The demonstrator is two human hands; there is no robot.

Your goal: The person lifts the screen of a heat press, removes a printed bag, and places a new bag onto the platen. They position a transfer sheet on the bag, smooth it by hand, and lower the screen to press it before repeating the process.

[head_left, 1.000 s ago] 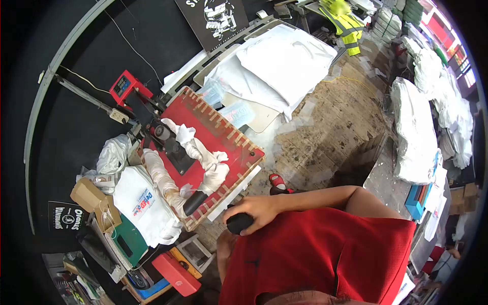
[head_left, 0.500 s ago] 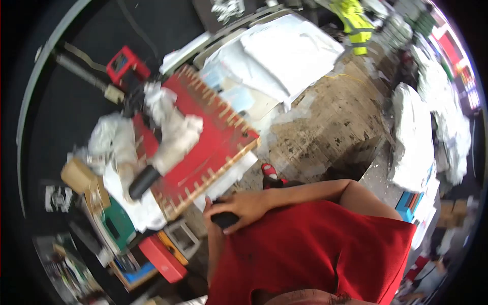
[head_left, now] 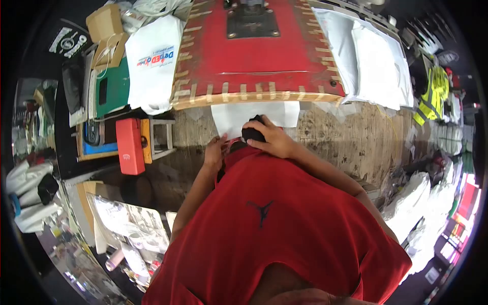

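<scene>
My right hand [head_left: 274, 141] is closed around a black rounded object [head_left: 252, 134], held in front of my red shirt; its exact kind does not show. To its left, my left hand [head_left: 217, 151] hangs apart from it with loosely bent fingers and nothing visible in them. Behind both hands, a white sheet [head_left: 279, 113] lies under the front edge of a red board [head_left: 284, 56]. Tan tape strips line that board's edges, and a dark metal plate [head_left: 252, 24] is bolted to it.
Left of the board are a white printed cloth [head_left: 155, 61], a green panel [head_left: 113, 89], an open cardboard box [head_left: 108, 38] and a red box [head_left: 130, 147]. White sheets [head_left: 378, 61] lie to the right, beside a worn wooden surface [head_left: 351, 140]. A yellow vest [head_left: 432, 96] hangs farther right.
My view has swung round, so the red board now stands straight ahead. The black object stays in my right hand. My left hand now shows separately, to the left of it.
</scene>
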